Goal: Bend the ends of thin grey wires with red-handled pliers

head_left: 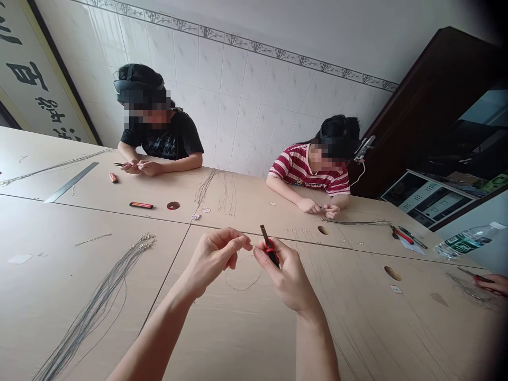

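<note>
My left hand (216, 256) is closed in a pinch on the end of a thin grey cord (244, 289), which hangs in a loose loop below my hands. Close beside it, my right hand (283, 272) holds a black-and-red tool with a flat dark blade (263, 233) pointing up, like a utility knife. The thumb and forefinger of that hand meet the cord end near the left fingertips. What sits at the pinch is too small to make out. On the left of the table lies a bundle of grey cords (101, 301) with small metal ends.
Two people (159, 137) (313, 169) sit opposite. Another person's hand (492, 284) holds a tool at right. On the table (222, 349) lie a steel ruler (73, 181), red-and-black packet (141, 205), loose cords (227, 196), red-handled tool (401, 237) and water bottle (470, 239).
</note>
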`<move>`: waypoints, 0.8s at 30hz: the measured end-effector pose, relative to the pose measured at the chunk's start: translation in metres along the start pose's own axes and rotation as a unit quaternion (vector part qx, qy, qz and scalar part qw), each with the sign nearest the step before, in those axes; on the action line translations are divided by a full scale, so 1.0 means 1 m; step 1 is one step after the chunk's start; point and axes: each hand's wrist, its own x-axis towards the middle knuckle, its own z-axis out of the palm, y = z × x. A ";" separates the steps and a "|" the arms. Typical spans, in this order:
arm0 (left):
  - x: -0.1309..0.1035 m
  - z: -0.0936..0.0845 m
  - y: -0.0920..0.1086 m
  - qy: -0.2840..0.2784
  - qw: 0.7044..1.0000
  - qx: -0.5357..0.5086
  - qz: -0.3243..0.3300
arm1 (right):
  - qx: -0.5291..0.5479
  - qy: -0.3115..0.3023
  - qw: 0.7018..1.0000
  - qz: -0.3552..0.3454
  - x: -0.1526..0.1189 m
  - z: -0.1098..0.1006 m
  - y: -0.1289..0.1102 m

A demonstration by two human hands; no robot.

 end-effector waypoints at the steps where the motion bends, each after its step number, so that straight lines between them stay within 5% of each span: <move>1: 0.000 -0.001 0.000 -0.005 1.000 0.004 -0.001 | -0.002 -0.001 1.000 -0.002 0.000 0.001 0.000; 24: -0.001 -0.002 0.001 -0.054 0.998 0.010 -0.005 | -0.017 0.006 1.000 -0.024 -0.003 0.000 -0.001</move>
